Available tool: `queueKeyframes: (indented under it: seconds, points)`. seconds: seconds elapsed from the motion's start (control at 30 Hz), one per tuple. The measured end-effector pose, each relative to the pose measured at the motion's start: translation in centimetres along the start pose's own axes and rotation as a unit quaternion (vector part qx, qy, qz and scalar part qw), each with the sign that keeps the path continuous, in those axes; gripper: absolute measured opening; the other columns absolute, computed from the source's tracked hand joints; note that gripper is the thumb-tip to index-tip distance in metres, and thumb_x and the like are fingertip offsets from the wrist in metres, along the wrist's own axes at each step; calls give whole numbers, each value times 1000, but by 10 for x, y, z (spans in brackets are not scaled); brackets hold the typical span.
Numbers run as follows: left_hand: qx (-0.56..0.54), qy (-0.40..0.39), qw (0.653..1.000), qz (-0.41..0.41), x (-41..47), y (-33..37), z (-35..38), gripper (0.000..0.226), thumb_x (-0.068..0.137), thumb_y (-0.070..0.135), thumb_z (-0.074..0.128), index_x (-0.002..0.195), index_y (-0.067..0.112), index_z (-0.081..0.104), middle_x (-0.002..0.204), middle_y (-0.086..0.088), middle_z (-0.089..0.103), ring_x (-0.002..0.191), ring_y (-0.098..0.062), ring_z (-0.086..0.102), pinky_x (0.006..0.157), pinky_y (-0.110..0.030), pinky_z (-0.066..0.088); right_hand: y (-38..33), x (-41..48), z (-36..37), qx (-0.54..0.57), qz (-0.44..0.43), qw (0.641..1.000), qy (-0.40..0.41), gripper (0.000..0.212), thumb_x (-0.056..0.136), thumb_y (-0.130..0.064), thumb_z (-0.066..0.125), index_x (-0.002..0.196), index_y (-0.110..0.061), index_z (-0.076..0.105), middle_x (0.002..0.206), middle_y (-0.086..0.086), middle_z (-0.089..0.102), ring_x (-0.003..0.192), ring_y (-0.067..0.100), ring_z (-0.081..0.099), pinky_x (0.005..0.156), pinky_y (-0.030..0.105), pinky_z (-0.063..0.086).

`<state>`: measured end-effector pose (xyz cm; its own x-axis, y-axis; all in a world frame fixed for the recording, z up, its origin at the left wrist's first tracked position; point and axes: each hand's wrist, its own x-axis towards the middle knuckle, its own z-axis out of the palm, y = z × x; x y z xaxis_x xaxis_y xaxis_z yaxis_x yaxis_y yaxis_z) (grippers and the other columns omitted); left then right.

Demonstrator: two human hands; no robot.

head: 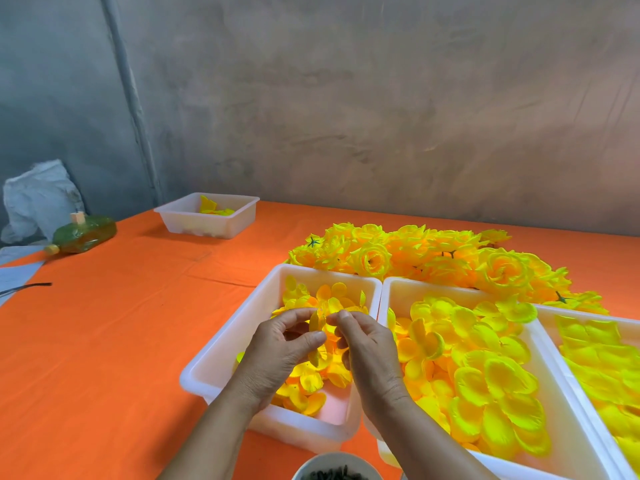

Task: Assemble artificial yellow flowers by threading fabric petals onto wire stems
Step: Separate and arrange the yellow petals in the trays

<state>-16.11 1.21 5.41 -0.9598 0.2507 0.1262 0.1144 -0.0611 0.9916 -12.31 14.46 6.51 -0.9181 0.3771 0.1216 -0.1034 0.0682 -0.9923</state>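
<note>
Holding a small yellow petal (pixel 317 320) between them, both hands are working just above the nearest white tray (pixel 221 355) of small petals on the orange table (pixel 104 341). The left hand (pixel 277 351) is pinching the petal with thumb and forefinger nearly closed, the other fingers loosely curled. The right hand (pixel 367 348) is meeting it at the fingertips, thumb and forefinger closed on the same piece or on something fine there; whether a wire stem is present cannot be told. Judged step: an inner petal is being picked and set up for threading. The next move is calling for finding the petal's centre hole and aligning it squarely. Finished flowers (pixel 433 258) are lying piled beyond the trays, and larger petals (pixel 485 368) are waiting in the adjoining tray
</note>
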Motion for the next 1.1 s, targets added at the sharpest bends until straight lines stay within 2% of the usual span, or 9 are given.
queueKeyframes:
  seconds: [0.1,0.17,0.27,0.4,0.5,0.73,0.83,0.97,1.1]
  points:
    - [35,-15,999,19,-1,0,1,40,83,2,73,92,41,77,72,11,69,70,-1,62,67,-21,54,-1,-2,0,-8,-12,1000,-28,17,90,-25,64,79,-19,76,73,-8,66,68,9,56,68,32,44]
    - [41,-19,999,25,-1,-1,1,36,83,4,74,94,39,77,74,10,70,72,-1,62,67,-20,53,-1,-2,0,-41,-22,998,-39,15,90,-23,65,86,-19,78,79,-7,72,75,7,63,74,32,50]
    - [40,-23,999,21,-1,-2,0,33,83,8,76,97,37,76,75,10,70,73,-1,63,68,-20,53,0,-2,-1,-64,-25,997,-44,15,90,-21,64,86,-18,78,71,-11,69,70,1,60,72,27,49]
    - [31,-45,998,15,-3,0,1,29,76,18,80,97,36,76,83,4,74,79,-3,68,70,-21,55,0,-2,-1,-45,-9,998,-36,12,89,-17,65,84,-12,75,73,-3,68,72,11,60,73,36,50]
    - [31,-48,998,13,-4,0,2,28,79,12,80,96,34,75,82,4,74,78,-4,68,69,-21,55,-2,-3,-1,-36,-7,998,-41,12,88,-16,66,81,-10,73,76,5,70,74,15,62,73,39,52]
    - [-12,-70,997,-21,-4,2,2,24,83,11,74,106,16,72,87,1,71,83,-15,69,74,-30,57,-4,-4,-3,41,13,997,-62,16,86,-16,70,70,-14,68,53,-10,60,51,-2,52,52,14,40]
    - [-46,-79,995,-28,-3,3,2,31,81,16,72,110,8,70,88,-3,72,83,-21,70,72,-32,57,-5,-5,-4,82,16,993,-77,22,89,-16,67,68,-13,67,50,-8,54,45,2,45,44,13,35]
    - [-52,-72,995,-36,-3,2,1,23,91,5,62,113,8,70,94,-10,71,88,-26,69,75,-37,58,-7,-6,-5,57,6,995,-86,26,93,-18,61,69,-12,67,53,-5,53,46,3,44,45,15,35]
    - [-64,-59,996,-35,-2,3,0,23,93,7,60,114,9,70,96,-13,70,87,-26,67,83,-45,58,-7,-6,-5,37,8,998,-58,24,98,-16,54,78,-8,66,59,-2,55,48,6,45,45,17,36]
